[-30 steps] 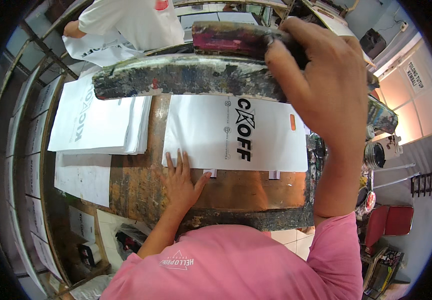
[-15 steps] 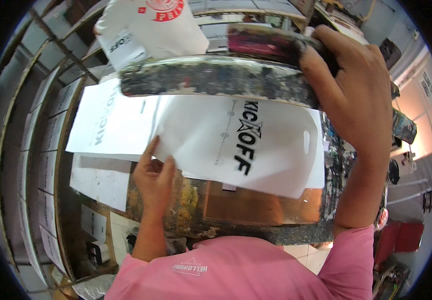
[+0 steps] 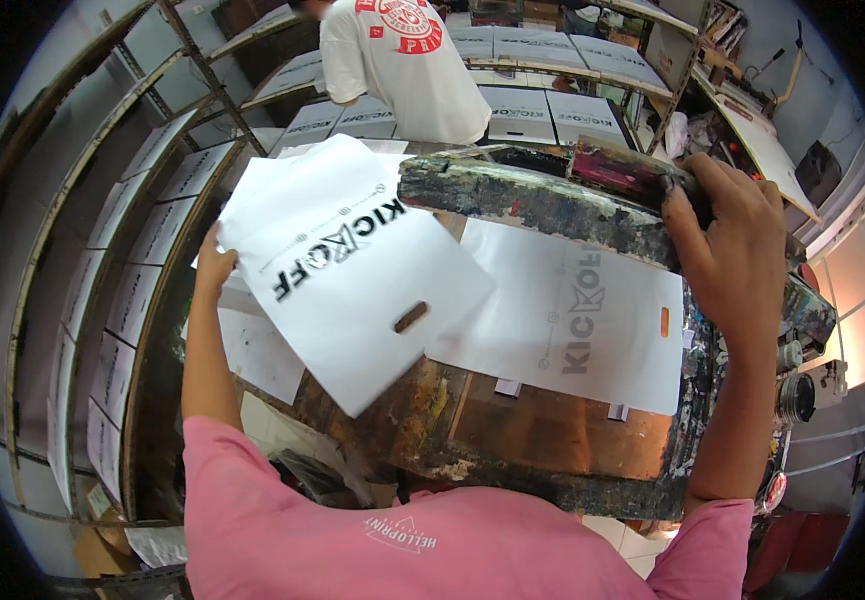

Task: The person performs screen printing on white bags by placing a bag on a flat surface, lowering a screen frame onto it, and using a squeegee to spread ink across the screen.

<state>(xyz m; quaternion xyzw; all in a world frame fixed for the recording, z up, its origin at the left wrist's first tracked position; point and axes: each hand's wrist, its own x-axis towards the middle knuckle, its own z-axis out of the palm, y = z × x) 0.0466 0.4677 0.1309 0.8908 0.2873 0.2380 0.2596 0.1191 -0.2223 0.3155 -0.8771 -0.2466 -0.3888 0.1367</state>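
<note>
My left hand [image 3: 214, 262] pinches the edge of a white plastic bag [image 3: 362, 290], which hangs tilted in the air with bold black print and a cut-out handle slot. My right hand [image 3: 737, 235] is closed round the right end of a raised, ink-crusted screen-printing frame [image 3: 542, 208]. Against that hand lies a dark bar with magenta stains [image 3: 622, 172], perhaps a squeegee. Under the frame, a second white bag [image 3: 612, 330] rests flat on the printing table [image 3: 512, 425]; grey print shows faintly through it. The lifted bag covers part of its left side.
Racks [image 3: 142, 290] with printed bags stand along the left. More printed bags [image 3: 522, 115] lie on shelves at the back. A person in a white shirt [image 3: 402, 70] is beyond the table. Jars [image 3: 794, 395] stand at the right edge.
My left hand has lifted the printed bag off the table and swung it left, uncovering another bag beneath. My right hand still holds the frame up. The other person appears farther off.
</note>
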